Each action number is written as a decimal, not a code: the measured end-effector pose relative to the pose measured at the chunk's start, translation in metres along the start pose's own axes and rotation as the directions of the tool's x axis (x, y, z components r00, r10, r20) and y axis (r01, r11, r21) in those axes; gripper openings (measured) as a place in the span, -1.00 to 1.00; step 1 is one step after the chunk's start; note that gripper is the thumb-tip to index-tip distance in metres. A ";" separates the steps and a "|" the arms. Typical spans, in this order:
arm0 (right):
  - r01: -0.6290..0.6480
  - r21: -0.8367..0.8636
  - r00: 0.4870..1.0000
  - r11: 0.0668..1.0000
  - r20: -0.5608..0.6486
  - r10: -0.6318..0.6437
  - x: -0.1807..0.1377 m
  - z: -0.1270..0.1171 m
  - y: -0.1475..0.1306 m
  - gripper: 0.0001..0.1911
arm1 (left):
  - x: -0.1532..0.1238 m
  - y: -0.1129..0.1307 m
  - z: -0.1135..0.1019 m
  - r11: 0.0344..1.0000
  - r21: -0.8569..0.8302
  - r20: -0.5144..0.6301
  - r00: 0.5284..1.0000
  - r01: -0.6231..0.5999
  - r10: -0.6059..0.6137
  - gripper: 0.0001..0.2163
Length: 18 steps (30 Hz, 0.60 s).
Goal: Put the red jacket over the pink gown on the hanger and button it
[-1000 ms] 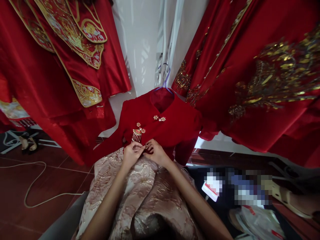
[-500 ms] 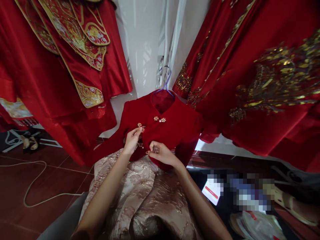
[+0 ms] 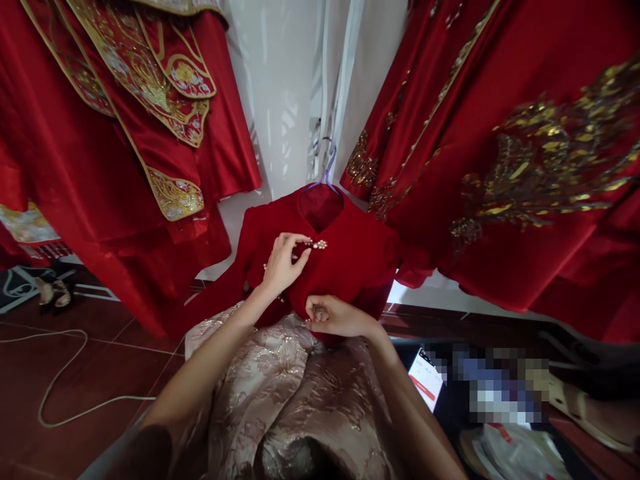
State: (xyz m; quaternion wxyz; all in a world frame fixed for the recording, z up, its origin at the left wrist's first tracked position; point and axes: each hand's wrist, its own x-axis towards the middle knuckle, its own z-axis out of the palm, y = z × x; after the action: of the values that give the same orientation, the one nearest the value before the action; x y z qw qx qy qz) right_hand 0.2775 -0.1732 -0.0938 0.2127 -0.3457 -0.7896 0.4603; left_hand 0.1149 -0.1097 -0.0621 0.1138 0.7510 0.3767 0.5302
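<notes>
A small red jacket [image 3: 350, 260] hangs on a purple hanger [image 3: 326, 172] in front of me, above a pink-gold brocade skirt [image 3: 280, 393]. My left hand [image 3: 283, 262] is raised to the jacket's chest, its fingers pinching at the pearl clasp [image 3: 317, 245] near the collar. My right hand [image 3: 330, 315] is lower, curled closed on the jacket's bottom hem. The tasselled gold brooch on the jacket is hidden behind my left hand.
Embroidered red gowns hang at the left [image 3: 125, 133] and right [image 3: 500, 153], with a white wall [image 3: 290, 100] between. A white cable [image 3: 65, 393] lies on the dark red floor at the left. Sandals [image 3: 50, 293] sit far left. Bags and papers [image 3: 500, 427] lie lower right.
My left hand has risen from the hem area past the brooch to the pearl clasp. My right hand has sunk slightly and stays on the hem.
</notes>
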 end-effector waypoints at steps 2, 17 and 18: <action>-0.037 -0.025 0.999 0.999 0.038 0.038 -0.009 -0.007 -0.004 -0.84 | 0.012 0.005 -0.004 0.950 0.256 0.089 0.983 -0.180 0.163 -0.75; -0.069 -0.063 0.978 0.996 -0.202 0.055 -0.035 -0.029 -0.022 -0.74 | 0.054 0.002 -0.014 0.792 0.281 0.359 0.825 -0.541 0.436 -0.86; -0.046 -0.072 0.963 0.996 -0.268 0.025 -0.033 -0.028 -0.025 -0.75 | 0.054 0.001 -0.014 0.806 0.252 0.348 0.827 -0.536 0.441 -0.85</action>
State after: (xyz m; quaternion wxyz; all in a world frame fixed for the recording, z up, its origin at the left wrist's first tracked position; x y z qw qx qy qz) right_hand 0.3098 -0.1900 -0.0587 0.2953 -0.4266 -0.7647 0.3821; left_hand 0.1109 -0.0766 -0.0172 -0.1082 0.8965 0.2345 0.3599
